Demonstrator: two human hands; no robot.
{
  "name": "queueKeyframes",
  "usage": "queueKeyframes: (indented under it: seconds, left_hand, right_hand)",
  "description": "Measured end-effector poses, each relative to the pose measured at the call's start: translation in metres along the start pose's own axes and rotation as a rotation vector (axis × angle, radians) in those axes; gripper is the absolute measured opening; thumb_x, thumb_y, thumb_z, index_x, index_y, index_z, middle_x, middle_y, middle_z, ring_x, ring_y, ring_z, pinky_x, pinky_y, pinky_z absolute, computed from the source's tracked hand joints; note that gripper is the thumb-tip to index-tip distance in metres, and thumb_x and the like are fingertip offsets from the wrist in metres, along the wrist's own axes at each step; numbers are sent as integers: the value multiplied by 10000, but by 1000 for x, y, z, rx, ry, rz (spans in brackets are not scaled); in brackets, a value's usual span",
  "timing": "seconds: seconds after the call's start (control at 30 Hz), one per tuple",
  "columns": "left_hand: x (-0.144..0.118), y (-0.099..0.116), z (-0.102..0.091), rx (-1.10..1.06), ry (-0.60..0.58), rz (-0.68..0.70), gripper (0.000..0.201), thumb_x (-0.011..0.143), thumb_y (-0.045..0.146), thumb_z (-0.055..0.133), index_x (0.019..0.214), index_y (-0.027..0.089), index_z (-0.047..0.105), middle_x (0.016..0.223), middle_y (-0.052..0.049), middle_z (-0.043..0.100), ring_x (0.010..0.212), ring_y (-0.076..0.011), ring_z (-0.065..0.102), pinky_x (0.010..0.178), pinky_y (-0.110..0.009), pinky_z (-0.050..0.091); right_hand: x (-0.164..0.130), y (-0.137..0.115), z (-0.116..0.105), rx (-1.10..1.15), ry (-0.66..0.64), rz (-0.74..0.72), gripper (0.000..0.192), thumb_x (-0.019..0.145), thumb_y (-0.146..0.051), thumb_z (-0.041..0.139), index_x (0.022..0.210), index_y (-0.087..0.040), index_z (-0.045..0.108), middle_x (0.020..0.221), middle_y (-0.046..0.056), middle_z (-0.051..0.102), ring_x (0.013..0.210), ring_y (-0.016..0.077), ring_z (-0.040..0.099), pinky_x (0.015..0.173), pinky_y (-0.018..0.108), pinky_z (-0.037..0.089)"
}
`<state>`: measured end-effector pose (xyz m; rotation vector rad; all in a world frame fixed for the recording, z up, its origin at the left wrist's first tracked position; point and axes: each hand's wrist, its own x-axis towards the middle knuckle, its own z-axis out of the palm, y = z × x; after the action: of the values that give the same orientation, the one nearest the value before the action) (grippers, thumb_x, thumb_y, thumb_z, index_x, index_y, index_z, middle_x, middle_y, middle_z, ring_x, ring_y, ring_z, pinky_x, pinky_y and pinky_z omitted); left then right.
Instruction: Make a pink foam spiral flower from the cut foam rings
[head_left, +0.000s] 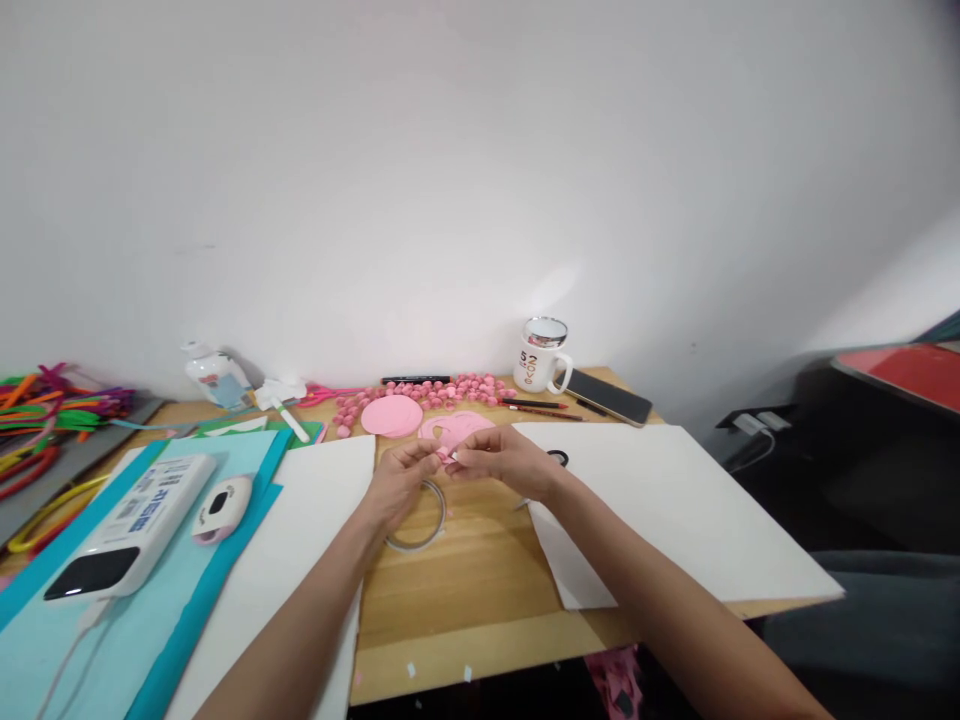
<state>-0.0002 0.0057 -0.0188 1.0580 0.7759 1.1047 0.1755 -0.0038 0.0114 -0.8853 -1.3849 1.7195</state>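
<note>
head cam, looks fwd-down, desk (480, 580) near

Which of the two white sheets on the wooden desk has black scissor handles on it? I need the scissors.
The large white sheet on the right, under the right hand; black scissor handles show there.

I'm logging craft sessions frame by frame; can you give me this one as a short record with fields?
Surface: wooden desk against a white wall
Left hand: pinches one side of a small pink paper piece
Right hand: pinches the other side of it
Under the hands: clear tape ring
Behind: round pink paper disc, row of pink rolled paper bits, white ceramic mug
Far left: white power bank on light blue sheet
</note>
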Motion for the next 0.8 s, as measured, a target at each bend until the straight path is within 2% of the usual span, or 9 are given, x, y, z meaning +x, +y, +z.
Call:
queueKeyframes:
  seconds: [0.1, 0.3, 0.5, 0.7, 0.8]
  left_hand:
    - [0, 1, 1, 4, 11, -12, 226, 555, 259, 758, 724, 131, 679, 674, -33, 644, 640, -129, 550, 637, -251, 417]
    - [0, 2, 4, -8, 4, -30, 211, 558, 244, 757, 720, 131, 682, 661, -26, 653, 648, -122, 555, 670, -249, 414]
    - [-2, 4, 8, 14, 8, -30, 215, 553, 256, 757, 704, 121, 683, 654, -34, 652, 642, -125, 556, 665, -247, 415]
    - [-2, 2, 8, 60, 13, -46, 226, 536, 268, 763, 693, 128, 681, 673, -34, 650, 642, -134, 560, 653, -262, 428]
    - [-1, 0, 8, 56, -5, -33, 215, 533, 258, 765, 683, 129, 680, 681, -33, 646, 657, -134, 561, 665, -259, 427]
  right_hand:
    - [2, 1, 0, -41, 32, 5, 366, 605, -417, 692, 790, -104, 662, 747, 70, 664, 778, 189, 625, 756, 329, 457]
    - [3, 5, 0, -85, 40, -62, 241, 631, -350, 672, 684, -114, 663, 658, 22, 640, 670, 138, 586, 688, 271, 437]
    - [3, 6, 4, -167, 122, -83, 218, 625, -333, 661, 651, -117, 664, 648, 20, 639, 651, 141, 571, 670, 266, 441]
    - [5, 12, 6, -35, 136, 48, 253, 550, -360, 718, 569, -121, 639, 582, 23, 638, 616, 162, 614, 668, 299, 490]
    - [7, 17, 5, -13, 113, 118, 318, 558, -417, 714, 590, -115, 620, 594, 37, 637, 576, 157, 616, 634, 306, 511]
